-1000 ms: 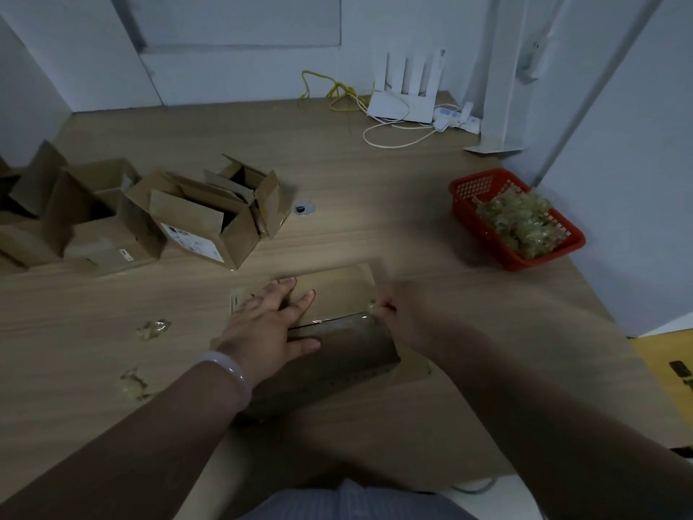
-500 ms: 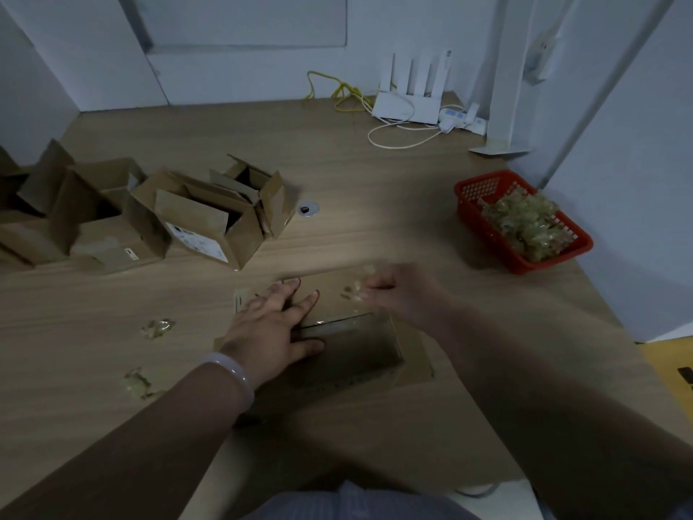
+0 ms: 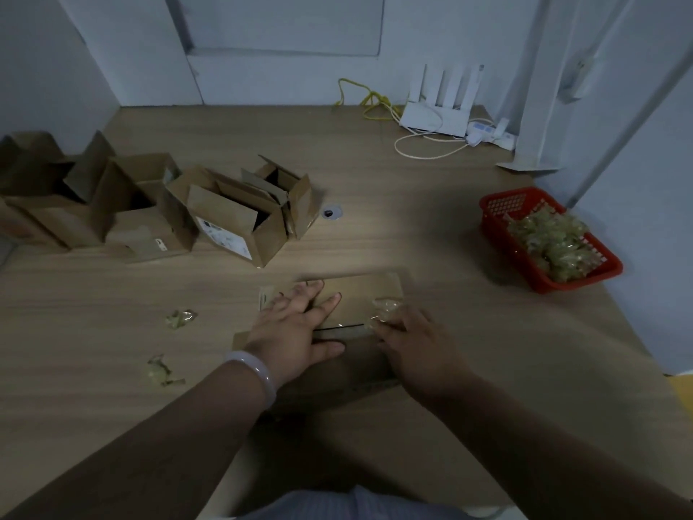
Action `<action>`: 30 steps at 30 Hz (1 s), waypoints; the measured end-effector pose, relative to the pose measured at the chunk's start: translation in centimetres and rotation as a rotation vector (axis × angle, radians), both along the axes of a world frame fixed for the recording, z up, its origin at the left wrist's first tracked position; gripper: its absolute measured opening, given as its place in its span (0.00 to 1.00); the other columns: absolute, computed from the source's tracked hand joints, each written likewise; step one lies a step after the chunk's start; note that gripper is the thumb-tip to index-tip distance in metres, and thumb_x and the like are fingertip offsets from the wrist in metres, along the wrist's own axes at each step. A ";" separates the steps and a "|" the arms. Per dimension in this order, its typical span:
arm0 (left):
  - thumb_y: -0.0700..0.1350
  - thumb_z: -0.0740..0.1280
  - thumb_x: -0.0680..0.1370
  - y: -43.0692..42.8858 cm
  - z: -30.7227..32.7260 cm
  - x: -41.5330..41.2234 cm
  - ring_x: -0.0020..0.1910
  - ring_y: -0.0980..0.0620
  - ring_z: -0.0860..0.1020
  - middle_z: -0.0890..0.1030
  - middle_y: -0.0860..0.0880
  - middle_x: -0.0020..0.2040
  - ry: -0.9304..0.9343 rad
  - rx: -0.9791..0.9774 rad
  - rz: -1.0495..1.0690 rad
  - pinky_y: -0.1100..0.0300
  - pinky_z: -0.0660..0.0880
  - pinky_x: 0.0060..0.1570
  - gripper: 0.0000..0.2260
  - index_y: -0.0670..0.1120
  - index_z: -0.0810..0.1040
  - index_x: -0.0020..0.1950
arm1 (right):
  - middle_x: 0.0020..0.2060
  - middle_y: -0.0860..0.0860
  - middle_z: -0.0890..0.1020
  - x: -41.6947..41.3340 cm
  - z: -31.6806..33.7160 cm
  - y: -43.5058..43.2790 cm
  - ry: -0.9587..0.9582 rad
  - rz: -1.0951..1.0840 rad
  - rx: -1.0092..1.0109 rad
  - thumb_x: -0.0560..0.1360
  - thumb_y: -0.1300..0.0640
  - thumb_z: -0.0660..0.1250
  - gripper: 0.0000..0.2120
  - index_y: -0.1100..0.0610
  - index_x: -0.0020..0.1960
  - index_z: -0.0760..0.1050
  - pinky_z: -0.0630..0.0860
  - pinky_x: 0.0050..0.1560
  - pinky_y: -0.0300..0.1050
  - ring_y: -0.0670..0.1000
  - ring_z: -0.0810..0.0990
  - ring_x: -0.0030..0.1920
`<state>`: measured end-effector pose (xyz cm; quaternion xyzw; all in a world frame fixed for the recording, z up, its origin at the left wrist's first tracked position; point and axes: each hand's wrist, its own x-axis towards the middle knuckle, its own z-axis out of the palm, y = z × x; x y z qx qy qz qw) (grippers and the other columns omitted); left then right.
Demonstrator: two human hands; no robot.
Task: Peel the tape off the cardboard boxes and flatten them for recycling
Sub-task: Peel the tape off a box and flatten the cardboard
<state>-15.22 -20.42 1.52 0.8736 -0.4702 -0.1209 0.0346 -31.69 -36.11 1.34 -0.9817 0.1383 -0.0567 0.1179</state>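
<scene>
step: peeling tape [image 3: 386,307] off flattened box [image 3: 360,294] at near tabletop [image 3: 431,234] edge | left hand [image 3: 296,328] spread flat, pinning box; right hand [image 3: 408,339] pinched around crumpled tape | next: likely drop wad into red basket [image 3: 498,208], right of box

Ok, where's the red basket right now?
In the head view, the red basket sits at the table's right edge, right of and beyond the right hand.

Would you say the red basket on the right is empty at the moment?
No, the red basket holds a heap of crumpled tape.
</scene>
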 end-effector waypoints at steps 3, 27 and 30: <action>0.69 0.59 0.73 -0.1 0.3 0.0 0.77 0.52 0.47 0.46 0.53 0.79 -0.012 -0.014 0.008 0.52 0.48 0.75 0.39 0.58 0.46 0.78 | 0.50 0.54 0.79 0.2 1.0 -0.1 -0.149 -0.065 0.109 0.75 0.52 0.65 0.09 0.52 0.52 0.82 0.77 0.51 0.50 0.58 0.79 0.47; 0.46 0.76 0.70 9.2 -1.1 2.0 0.38 0.69 0.76 0.79 0.62 0.36 0.460 -0.578 0.649 0.80 0.67 0.38 0.07 0.55 0.79 0.40 | 0.60 0.48 0.74 8.2 -0.1 9.1 0.019 0.048 0.166 0.73 0.48 0.65 0.20 0.46 0.65 0.75 0.72 0.58 0.44 0.51 0.75 0.59; 0.45 0.74 0.72 9.4 -1.1 2.2 0.39 0.65 0.76 0.79 0.61 0.37 0.471 -0.591 0.629 0.79 0.67 0.38 0.04 0.53 0.81 0.42 | 0.59 0.47 0.75 9.0 0.2 9.9 0.023 0.006 0.148 0.73 0.43 0.65 0.22 0.44 0.66 0.73 0.72 0.55 0.44 0.49 0.76 0.58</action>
